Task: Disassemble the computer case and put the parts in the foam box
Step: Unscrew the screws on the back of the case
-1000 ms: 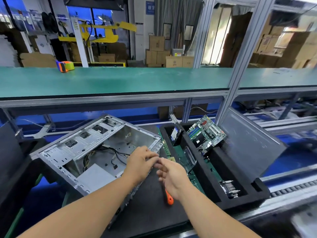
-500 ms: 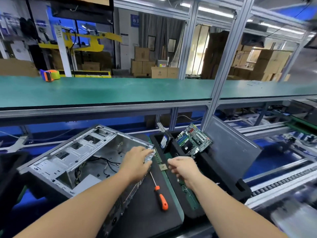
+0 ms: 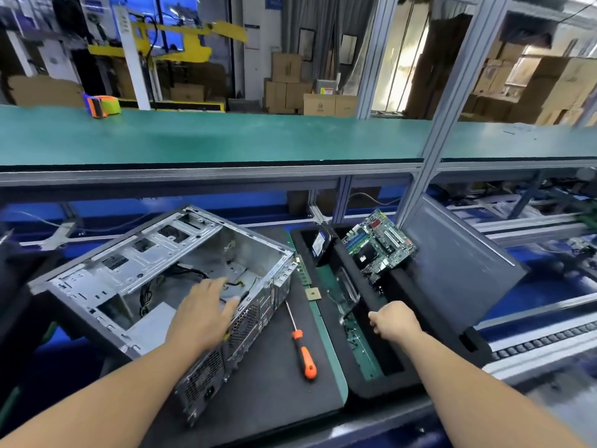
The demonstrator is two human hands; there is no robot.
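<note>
Well advanced, I judge: motherboard (image 3: pixel 379 245) and drive (image 3: pixel 321 244) sit in the foam box (image 3: pixel 400 381) right of the opened computer case (image 3: pixel 155 273), where cables remain; left hand (image 3: pixel 205 313) reaches in with fingers relaxed, right hand (image 3: pixel 394 321) curled over the box, contents indiscernible.

Right hand (image 3: pixel 394 321) fingertips curled out of sight over foam box (image 3: pixel 374 388) wall, contents unseen, left hand (image 3: pixel 206 310) hiding computer case (image 3: pixel 135 273) rim, right-edge conveyor blurred
</note>
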